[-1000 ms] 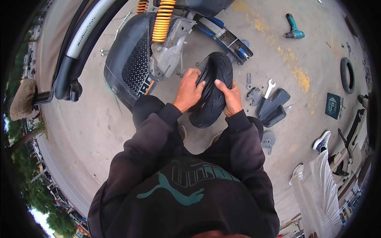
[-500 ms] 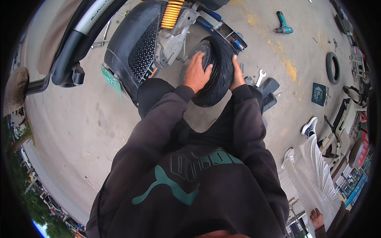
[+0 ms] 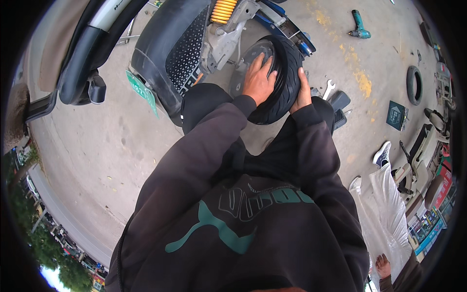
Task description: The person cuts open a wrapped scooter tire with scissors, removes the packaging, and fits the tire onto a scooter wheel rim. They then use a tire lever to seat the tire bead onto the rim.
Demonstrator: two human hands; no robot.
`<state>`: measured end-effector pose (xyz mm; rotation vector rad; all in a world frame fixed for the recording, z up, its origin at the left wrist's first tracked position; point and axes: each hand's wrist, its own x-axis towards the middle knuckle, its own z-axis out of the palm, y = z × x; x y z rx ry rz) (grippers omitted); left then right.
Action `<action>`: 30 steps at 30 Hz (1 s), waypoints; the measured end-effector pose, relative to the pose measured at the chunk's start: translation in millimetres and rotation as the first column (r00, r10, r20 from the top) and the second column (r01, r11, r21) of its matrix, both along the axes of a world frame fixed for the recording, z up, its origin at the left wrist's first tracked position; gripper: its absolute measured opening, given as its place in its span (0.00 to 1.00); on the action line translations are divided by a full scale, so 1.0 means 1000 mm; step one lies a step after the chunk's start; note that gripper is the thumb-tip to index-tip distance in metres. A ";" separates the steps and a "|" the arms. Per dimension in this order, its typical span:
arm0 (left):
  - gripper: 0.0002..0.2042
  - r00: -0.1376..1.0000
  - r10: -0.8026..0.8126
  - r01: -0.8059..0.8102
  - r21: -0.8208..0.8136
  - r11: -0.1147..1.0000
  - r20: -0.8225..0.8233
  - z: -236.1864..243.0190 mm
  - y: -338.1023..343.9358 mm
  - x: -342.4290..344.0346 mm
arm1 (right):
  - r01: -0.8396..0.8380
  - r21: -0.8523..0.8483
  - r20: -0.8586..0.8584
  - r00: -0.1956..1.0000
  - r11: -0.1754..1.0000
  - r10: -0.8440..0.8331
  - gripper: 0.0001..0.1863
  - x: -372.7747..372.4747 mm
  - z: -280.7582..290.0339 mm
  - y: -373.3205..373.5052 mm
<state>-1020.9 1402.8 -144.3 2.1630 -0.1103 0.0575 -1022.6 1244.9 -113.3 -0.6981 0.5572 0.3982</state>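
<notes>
A scooter wheel with a black treaded tire (image 3: pixel 288 73) stands on the ground between my knees. My left hand (image 3: pixel 259 82) rests on its grey hub side, fingers spread and thumb at the tire's inner edge. On the opposite side my right hand (image 3: pixel 302 92) presses against the tread, its fingers partly hidden behind the tire. The wheel sits between both hands. Just beyond it is the scooter's rear end, with a yellow coil spring (image 3: pixel 224 11) and a dark perforated fender (image 3: pixel 182 53).
An open-ended wrench (image 3: pixel 329 88) and a dark case (image 3: pixel 339 100) lie right of my knee. Farther right are a teal power drill (image 3: pixel 359 29), a loose tire (image 3: pixel 414 85) and a dark box (image 3: pixel 396 116). Another person's legs (image 3: pixel 389 204) are at the lower right.
The whole view has shifted, so the scooter and wheel appear farther right and slightly higher. My left hand's fingers are spread wider on the hub. Both hands stay on the wheel.
</notes>
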 end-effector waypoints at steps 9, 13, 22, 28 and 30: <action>0.24 0.994 0.066 -0.054 0.132 0.990 -0.084 -0.001 -0.024 0.016 | 0.134 -0.156 -0.012 0.990 0.979 -0.138 0.30 0.006 0.004 0.017; 0.25 0.995 0.032 -0.015 0.176 0.984 -0.095 0.001 -0.051 0.034 | 0.150 -0.110 -0.039 0.987 0.983 -0.155 0.29 0.009 0.010 -0.009; 0.15 0.998 0.061 -0.067 0.306 0.950 0.031 0.044 -0.035 0.005 | 0.203 -0.597 0.228 0.970 0.776 -0.079 0.34 -0.033 0.002 0.004; 0.13 0.993 -0.064 0.026 0.350 0.936 0.097 0.033 -0.004 -0.014 | 0.152 -0.565 0.195 0.980 0.811 -0.047 0.31 -0.027 0.004 0.007; 0.13 0.993 -0.072 0.038 0.330 0.943 0.090 0.035 -0.001 -0.019 | 0.124 -0.554 0.185 0.982 0.823 -0.024 0.30 -0.033 0.012 0.008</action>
